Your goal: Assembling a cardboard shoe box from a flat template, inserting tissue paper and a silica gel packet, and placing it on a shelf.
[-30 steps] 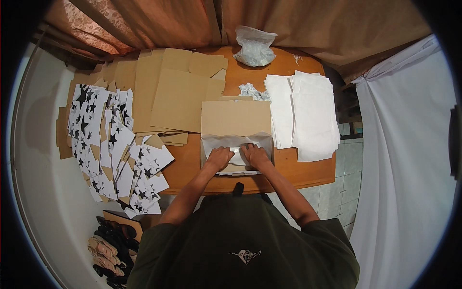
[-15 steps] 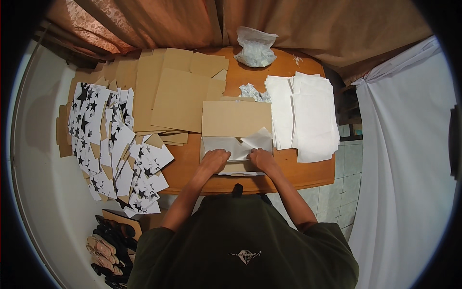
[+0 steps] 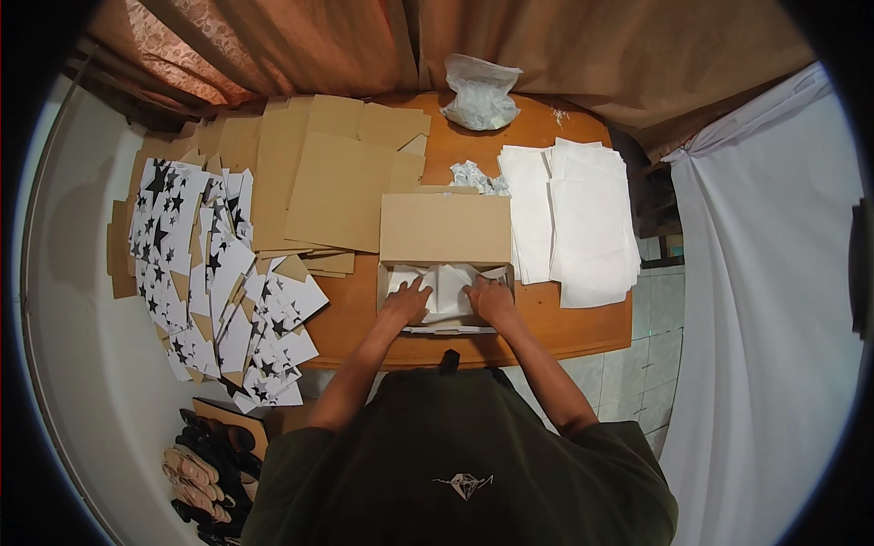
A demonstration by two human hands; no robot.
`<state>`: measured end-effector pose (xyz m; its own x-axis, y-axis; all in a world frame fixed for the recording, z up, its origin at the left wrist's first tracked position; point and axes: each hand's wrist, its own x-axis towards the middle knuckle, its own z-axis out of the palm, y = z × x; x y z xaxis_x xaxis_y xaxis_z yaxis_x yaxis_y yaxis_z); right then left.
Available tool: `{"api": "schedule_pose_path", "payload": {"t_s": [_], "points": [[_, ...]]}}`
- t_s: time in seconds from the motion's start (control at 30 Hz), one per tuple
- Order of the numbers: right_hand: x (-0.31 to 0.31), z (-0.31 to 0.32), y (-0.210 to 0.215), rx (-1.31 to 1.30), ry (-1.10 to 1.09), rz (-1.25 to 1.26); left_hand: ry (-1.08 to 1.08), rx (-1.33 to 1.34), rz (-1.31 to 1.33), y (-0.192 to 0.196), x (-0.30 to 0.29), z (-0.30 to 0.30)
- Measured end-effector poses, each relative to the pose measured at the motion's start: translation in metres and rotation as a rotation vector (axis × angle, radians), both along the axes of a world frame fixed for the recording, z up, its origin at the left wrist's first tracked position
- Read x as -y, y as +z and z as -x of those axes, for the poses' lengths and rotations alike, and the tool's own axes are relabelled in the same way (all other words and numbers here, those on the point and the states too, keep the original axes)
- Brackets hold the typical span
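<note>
In front of me an open brown cardboard box point(image 3: 446, 227) stands near the table's front edge, its lid raised at the far side. White tissue paper point(image 3: 449, 289) lies inside it, creased down the middle. My left hand point(image 3: 408, 300) rests on the paper's left part with fingers spread. On the right part lies my right hand point(image 3: 490, 298), its fingers also apart. Neither hand grips anything. What lies beneath the paper is hidden.
White paper sheets point(image 3: 592, 218) are stacked right of the box. Small pale packets point(image 3: 480, 177) lie behind it, and a clear plastic bag point(image 3: 482, 96) stands farther back. Flat brown cardboard point(image 3: 341, 191) and star-printed card pieces point(image 3: 168, 237) cover the left. Shoes point(image 3: 196, 473) are below.
Both hands have let go of the paper's edges and opened out over it. The paper, which stuck up above the box before, now lies down inside.
</note>
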<state>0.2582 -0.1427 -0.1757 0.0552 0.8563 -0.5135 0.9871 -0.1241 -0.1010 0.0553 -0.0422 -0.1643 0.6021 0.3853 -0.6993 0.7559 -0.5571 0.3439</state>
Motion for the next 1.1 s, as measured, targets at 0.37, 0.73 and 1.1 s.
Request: {"api": "schedule_pose_path", "payload": {"t_s": [0.37, 0.73, 1.1], "points": [[-0.002, 0.004, 0.014, -0.007, 0.066, 0.079, 0.147, -0.192, -0.046, 0.008, 0.0, -0.011], [-0.008, 0.007, 0.024, 0.012, 0.062, 0.238, 0.031, -0.328, 0.022, 0.0, 0.004, -0.005], [-0.011, -0.005, 0.002, -0.353, 0.109, 0.25, -0.133, 0.161, 0.026, -0.006, 0.0, 0.001]]}}
